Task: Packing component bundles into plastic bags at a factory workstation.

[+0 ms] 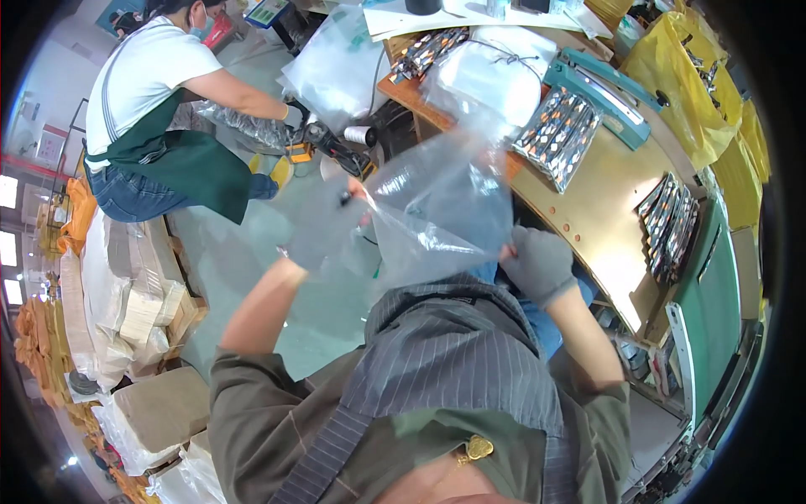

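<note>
Both gloved hands are holding a clear plastic bag [437,210] up in front of the chest, over the floor just off the near edge of the wooden workbench [604,227]; the left hand [323,223] is closed in a pinch on the bag's left edge, and the right hand [537,265] is closed on its lower right edge, so the film is being stretched between them; the step in hand looks like spreading the bag open (its mouth is hard to make out through the creased film, so I cannot tell which side is open); the next move, as I judge it, is calling for a firm pinch from both hands and a pull apart so the two layers separate without tearing. On the workbench, stacks of shiny foil packets [558,134] are lying near its middle, a second stack [672,223] is sitting toward its right edge, and a third [424,50] is resting at its far left corner; a teal sealing machine [600,92] is standing along the far side beside a heap of clear bags [487,71]; yellow bags [684,84] are hanging past the far right corner. Another person in a green apron [168,126] is bending over at the upper left, working with a tool [332,147] on the floor well apart from the bag; cardboard stacks [126,311] are lining the left side; nothing is lying between the hands and the workbench, though the raised bag itself is veiling the near edge.
</note>
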The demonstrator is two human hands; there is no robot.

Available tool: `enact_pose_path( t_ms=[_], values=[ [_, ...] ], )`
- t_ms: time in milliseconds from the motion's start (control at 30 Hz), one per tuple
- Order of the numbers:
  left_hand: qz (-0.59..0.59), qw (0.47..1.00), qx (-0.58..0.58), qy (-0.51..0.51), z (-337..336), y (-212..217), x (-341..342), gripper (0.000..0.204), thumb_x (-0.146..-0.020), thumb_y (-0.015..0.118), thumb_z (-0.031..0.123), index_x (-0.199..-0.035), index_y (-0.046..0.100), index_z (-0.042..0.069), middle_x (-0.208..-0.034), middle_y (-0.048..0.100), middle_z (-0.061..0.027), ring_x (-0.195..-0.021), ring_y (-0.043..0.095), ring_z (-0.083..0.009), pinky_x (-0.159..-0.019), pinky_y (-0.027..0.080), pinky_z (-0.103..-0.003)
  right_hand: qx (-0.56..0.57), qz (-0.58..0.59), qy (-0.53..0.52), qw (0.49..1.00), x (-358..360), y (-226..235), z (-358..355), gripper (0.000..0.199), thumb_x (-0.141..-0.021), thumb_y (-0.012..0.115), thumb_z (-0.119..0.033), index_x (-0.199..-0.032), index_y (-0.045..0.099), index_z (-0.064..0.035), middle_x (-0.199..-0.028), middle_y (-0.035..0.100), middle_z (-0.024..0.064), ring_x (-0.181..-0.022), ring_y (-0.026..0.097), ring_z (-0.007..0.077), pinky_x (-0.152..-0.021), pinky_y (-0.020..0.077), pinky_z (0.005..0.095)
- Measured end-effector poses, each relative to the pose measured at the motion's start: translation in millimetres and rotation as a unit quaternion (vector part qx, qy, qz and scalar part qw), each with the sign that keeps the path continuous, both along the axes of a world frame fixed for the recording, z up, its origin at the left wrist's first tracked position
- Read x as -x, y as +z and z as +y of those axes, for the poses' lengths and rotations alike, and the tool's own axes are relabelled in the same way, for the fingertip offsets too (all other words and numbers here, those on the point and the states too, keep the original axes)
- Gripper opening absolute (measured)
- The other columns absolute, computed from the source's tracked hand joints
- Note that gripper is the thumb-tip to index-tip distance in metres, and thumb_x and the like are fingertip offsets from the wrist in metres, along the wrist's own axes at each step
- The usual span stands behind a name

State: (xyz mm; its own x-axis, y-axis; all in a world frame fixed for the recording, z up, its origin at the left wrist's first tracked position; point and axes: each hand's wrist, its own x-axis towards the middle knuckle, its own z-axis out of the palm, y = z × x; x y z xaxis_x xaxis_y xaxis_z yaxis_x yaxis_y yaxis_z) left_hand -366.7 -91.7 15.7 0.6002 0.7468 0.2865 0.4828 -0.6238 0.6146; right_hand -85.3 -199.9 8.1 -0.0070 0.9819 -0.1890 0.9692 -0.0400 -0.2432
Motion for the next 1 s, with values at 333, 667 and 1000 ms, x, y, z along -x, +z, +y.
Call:
enact_pose_path(
  t_ms=[333,667,1000],
  values=[
    [-0.320,0.938,-0.046,0.125,13,76,35,0.010,-0.088,0.053,0.011,-0.088,0.057,0.002,-0.076,0.049,0.0007,-0.069,0.043,-0.0072,-0.062,0.038,-0.022,-0.334,0.011,0.366,0.868,126,-64,133,0.028,-0.078,0.051,-0.021,-0.097,0.066,-0.0073,-0.099,0.061,0.0130,-0.107,0.051,0.0253,-0.093,0.0368,0.0417],
    [-0.150,0.979,-0.011,0.140,-44,113,25,0.009,-0.089,0.049,0.009,-0.093,0.055,0.004,-0.075,0.052,-0.0028,-0.067,0.049,-0.0101,-0.061,0.043,-0.027,-0.114,0.194,0.363,0.904,152,-115,95,0.034,-0.082,0.050,-0.030,-0.099,0.068,-0.0054,-0.108,0.060,0.0145,-0.111,0.050,0.0270,-0.099,0.0347,0.0392],
    [-0.126,0.968,-0.034,0.215,86,-215,-18,0.008,-0.084,0.049,0.008,-0.081,0.051,0.001,-0.069,0.052,-0.0100,-0.064,0.052,-0.0229,-0.062,0.043,-0.035,-0.123,0.494,-0.047,0.859,-52,19,85,0.056,-0.082,0.061,-0.045,-0.118,0.055,-0.0030,-0.102,0.063,0.0178,-0.101,0.058,0.0282,-0.088,0.0435,0.0329]
  ],
)
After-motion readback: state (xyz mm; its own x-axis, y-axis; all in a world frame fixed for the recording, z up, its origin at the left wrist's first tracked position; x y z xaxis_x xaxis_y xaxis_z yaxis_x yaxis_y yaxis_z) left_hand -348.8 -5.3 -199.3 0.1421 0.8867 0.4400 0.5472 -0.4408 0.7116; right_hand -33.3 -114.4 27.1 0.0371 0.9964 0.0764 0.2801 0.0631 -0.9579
